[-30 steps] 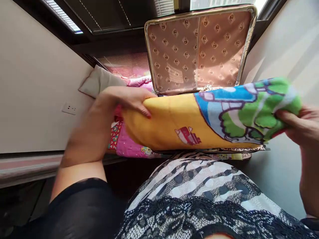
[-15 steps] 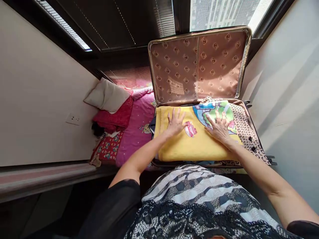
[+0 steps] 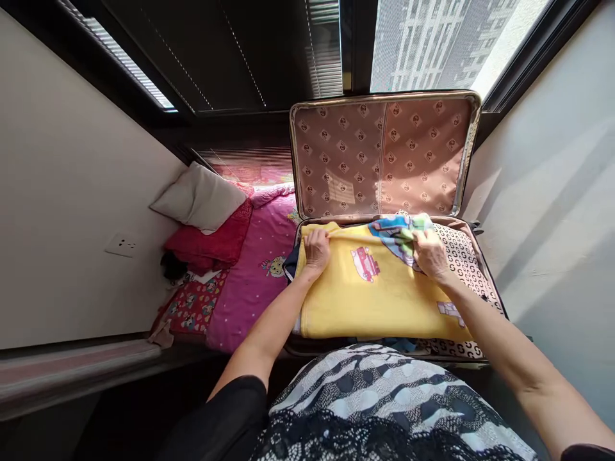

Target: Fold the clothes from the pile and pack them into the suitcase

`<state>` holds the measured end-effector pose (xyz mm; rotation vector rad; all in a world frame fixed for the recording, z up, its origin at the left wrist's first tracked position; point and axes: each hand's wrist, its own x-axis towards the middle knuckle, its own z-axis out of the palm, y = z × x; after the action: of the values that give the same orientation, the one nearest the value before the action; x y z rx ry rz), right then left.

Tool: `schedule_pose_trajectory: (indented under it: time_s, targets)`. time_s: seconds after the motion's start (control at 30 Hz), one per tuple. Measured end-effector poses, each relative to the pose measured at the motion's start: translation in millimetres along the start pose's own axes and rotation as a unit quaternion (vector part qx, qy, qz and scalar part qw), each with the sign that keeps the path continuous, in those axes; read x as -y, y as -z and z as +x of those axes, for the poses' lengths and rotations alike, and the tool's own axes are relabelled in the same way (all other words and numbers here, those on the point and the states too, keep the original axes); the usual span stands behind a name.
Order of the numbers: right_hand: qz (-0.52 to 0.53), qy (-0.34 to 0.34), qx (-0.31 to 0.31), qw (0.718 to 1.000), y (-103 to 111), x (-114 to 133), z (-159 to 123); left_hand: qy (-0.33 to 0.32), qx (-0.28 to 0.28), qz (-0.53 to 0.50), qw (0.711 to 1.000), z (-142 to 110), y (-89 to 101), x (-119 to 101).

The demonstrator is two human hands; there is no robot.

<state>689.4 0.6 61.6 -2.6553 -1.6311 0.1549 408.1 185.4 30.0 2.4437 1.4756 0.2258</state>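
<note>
A folded yellow blanket [image 3: 375, 307] with a red vehicle print and a blue-green picture lies over the packed base of an open suitcase [image 3: 379, 153]. Closed around the blanket's upper left part is my left hand [image 3: 316, 250]. My right hand [image 3: 431, 253] grips the blue-green part at the upper right, its fingers bunching the cloth. Between the two hands the far edge is pulled into a taut ridge. Beside and under the blanket at the right shows a pale cloth [image 3: 461, 256] with a dark repeating pattern.
The raised lid leans near the window. To the left is a purple bedspread [image 3: 245, 275] with a grey pillow [image 3: 202, 197] and red bedding [image 3: 211, 251]. A wall with a socket [image 3: 121, 244] stands at the left, another wall [image 3: 557, 211] close at the right.
Both hands lay flat with spread fingers on the blanket; now they are closed on it. The blanket's far part has bunched up and pulled toward me. The view has tilted upward a little.
</note>
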Motion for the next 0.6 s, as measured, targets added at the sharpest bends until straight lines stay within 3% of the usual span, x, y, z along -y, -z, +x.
schedule_pose_trajectory:
  time_s: [0.07, 0.17, 0.27, 0.33, 0.47, 0.6]
  targets:
    - [-0.021, -0.011, -0.026, 0.999, 7.7, -1.3, 10.1, 0.028, -0.043, 0.02, 0.998, 4.5, 8.8, -7.8]
    - [-0.053, -0.017, -0.031, 0.998, 11.6, 0.2, 25.1, 0.002, -0.031, 0.035, 0.999, 3.3, 6.4, -26.8]
    - [-0.065, 0.05, -0.031, 0.996, 1.0, 3.4, 37.2, -0.058, 0.017, 0.027, 0.998, -1.6, -16.9, -43.7]
    - [-0.065, 0.08, 0.009, 0.995, -12.7, 2.6, 45.2, -0.072, 0.064, 0.019, 0.995, 0.0, -38.1, -47.8]
    - [-0.054, 0.019, 0.097, 0.994, -41.9, -8.4, 65.2, -0.054, 0.145, 0.01, 0.988, 16.1, -73.0, -40.0]
    - [-0.021, 0.003, 0.138, 0.99, -58.2, -15.8, 81.8, -0.058, 0.141, 0.011, 0.988, 24.7, -90.4, -29.1]
